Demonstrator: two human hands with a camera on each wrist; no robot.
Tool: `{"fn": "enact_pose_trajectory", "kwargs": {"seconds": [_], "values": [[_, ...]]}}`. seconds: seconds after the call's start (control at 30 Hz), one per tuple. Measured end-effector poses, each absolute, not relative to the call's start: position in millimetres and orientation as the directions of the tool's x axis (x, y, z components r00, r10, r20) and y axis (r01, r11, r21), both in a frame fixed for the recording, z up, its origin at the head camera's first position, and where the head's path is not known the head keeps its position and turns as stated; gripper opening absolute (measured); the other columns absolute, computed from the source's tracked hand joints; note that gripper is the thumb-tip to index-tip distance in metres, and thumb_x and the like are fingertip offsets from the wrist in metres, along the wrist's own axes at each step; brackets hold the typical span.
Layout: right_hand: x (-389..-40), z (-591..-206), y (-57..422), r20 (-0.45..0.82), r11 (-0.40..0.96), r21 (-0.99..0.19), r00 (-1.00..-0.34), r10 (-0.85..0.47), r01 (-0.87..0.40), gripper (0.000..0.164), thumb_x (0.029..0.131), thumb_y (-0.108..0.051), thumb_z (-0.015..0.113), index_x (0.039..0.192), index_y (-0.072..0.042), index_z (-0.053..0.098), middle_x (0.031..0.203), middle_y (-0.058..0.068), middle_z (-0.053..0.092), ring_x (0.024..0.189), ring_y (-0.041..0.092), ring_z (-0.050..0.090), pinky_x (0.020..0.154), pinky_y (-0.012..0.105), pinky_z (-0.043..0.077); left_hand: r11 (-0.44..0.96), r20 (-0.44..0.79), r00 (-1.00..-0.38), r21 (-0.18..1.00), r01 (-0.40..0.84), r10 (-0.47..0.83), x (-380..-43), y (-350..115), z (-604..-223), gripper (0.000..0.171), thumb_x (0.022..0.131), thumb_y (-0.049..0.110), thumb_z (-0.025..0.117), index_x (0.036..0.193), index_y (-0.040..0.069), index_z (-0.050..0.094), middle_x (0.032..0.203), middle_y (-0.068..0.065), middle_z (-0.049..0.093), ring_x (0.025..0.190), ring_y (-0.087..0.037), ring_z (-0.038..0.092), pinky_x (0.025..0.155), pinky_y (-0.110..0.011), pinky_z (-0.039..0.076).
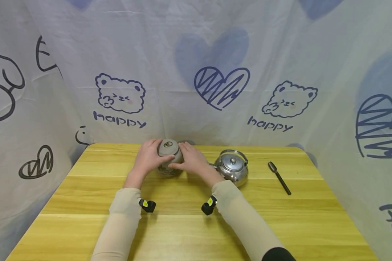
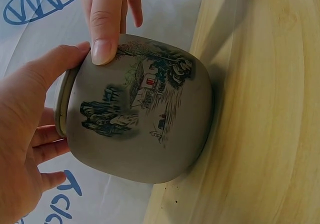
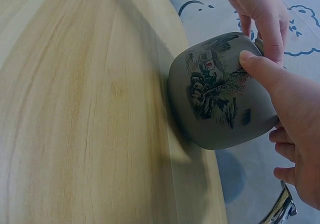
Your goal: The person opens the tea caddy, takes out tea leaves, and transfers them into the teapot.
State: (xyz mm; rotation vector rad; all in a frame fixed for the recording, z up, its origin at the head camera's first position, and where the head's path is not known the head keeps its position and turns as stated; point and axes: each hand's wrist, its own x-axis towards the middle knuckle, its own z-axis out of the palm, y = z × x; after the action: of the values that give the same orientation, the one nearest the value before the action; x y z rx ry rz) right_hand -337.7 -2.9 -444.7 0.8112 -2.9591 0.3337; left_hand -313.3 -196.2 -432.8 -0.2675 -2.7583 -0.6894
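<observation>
A grey-brown lidded jar (image 2: 165,104), painted with a landscape of trees, rocks and a house, stands on the wooden table. Its round lid (image 1: 168,145) bears a dark ring-like mark and sits on the mouth. From the left, my left hand (image 1: 147,156) grips the lid, its thumb along the rim and its fingers round the far side. My right hand (image 1: 194,158) holds the jar's body from the other side. In the right wrist view its thumb (image 3: 260,66) presses on the painted shoulder; its other fingers are partly hidden behind the jar.
A shiny metal teapot (image 1: 233,175) with an upright handle stands just right of my right hand, near that forearm. Farther right lies a dark spoon (image 1: 280,178). A printed white curtain (image 1: 170,72) hangs behind the table (image 1: 179,232). Small dark specks lie beside the jar's base.
</observation>
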Motion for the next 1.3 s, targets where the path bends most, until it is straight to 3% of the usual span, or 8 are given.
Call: {"fn": "enact_pose_trajectory", "kwargs": {"seconds": [0.87, 1.3], "values": [[-333, -442, -2, 0.078, 0.846, -0.201, -0.869, -0.489, -0.494, 0.103, 0.082, -0.076, 0.053, 0.155, -0.008, 0.025, 0.159, 0.009, 0.032, 0.148, 0.025, 0.029, 0.119, 0.043, 0.031, 0.813, 0.281, -0.955, 0.534, 0.233, 0.089, -315, -196, -441, 0.091, 0.075, 0.059, 0.075, 0.142, 0.004, 0.047, 0.141, -0.019, 0.051, 0.129, -0.038, 0.047, 0.108, -0.054, 0.039], [-335, -443, -3, 0.073, 0.848, -0.196, -0.87, -0.487, -0.492, 0.105, 0.082, -0.077, 0.051, 0.155, -0.008, 0.022, 0.161, 0.009, 0.028, 0.15, 0.025, 0.025, 0.12, 0.043, 0.028, 0.816, 0.299, -0.95, 0.527, 0.239, 0.085, -312, -195, -442, 0.092, 0.078, 0.062, 0.071, 0.144, 0.004, 0.044, 0.142, -0.019, 0.049, 0.129, -0.039, 0.046, 0.108, -0.055, 0.039]]}}
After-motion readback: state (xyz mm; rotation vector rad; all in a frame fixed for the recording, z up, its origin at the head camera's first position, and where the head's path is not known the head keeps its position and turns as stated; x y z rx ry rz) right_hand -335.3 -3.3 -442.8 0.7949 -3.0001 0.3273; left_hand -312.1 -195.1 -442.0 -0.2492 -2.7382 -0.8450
